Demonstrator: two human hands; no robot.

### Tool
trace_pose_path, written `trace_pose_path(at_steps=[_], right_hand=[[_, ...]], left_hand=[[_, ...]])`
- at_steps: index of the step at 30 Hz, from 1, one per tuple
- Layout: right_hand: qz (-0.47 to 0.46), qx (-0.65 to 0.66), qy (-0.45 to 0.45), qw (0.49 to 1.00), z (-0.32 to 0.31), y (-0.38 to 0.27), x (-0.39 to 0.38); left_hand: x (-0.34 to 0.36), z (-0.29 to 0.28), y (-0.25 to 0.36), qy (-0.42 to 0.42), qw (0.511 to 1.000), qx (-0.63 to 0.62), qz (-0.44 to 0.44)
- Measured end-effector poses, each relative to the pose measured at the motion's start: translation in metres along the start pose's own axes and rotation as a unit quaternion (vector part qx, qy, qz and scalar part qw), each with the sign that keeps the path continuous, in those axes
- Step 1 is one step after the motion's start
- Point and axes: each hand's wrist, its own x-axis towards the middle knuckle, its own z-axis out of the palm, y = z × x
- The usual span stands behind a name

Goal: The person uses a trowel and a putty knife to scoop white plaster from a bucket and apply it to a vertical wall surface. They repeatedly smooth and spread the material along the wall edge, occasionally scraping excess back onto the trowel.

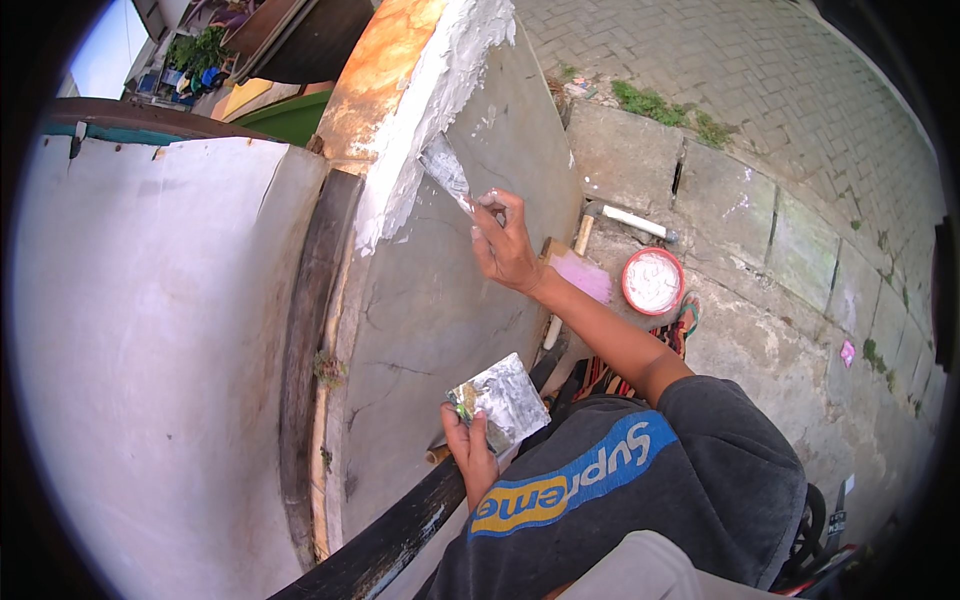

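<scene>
My right hand (508, 243) pinches a putty knife (446, 166) whose blade is smeared white. The blade lies at the edge of a rough band of white putty (465, 55) along the corner of the grey wall (400, 360). Lower down, my left hand (472, 450) grips a flat square plate (515, 400), thumb on top, its face streaked with white and grey. On the ground to the right stands a small red bucket (683, 283) holding white putty (652, 278).
A dark pole (390, 550) slants between me and the wall. Beside the bucket lie a pink-topped piece (582, 276) and a white pipe (635, 222). Concrete slabs (725, 205) and brick paving (760, 90) stretch to the right. A weathered wooden post (310, 350) runs left of the wall.
</scene>
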Motion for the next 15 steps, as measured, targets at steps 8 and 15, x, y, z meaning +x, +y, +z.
trace_pose_path(at_steps=[8, 15], right_hand=[[-0.031, -0.001, -0.033, 0.999, 0.005, 0.023, 0.0], [-0.049, -0.006, -0.027, 0.998, 0.006, 0.036, 0.009]], left_hand=[[0.003, -0.001, -0.002, -0.008, 1.0, 0.001, 0.005], [0.003, 0.001, 0.001, -0.007, 1.0, 0.012, 0.0]])
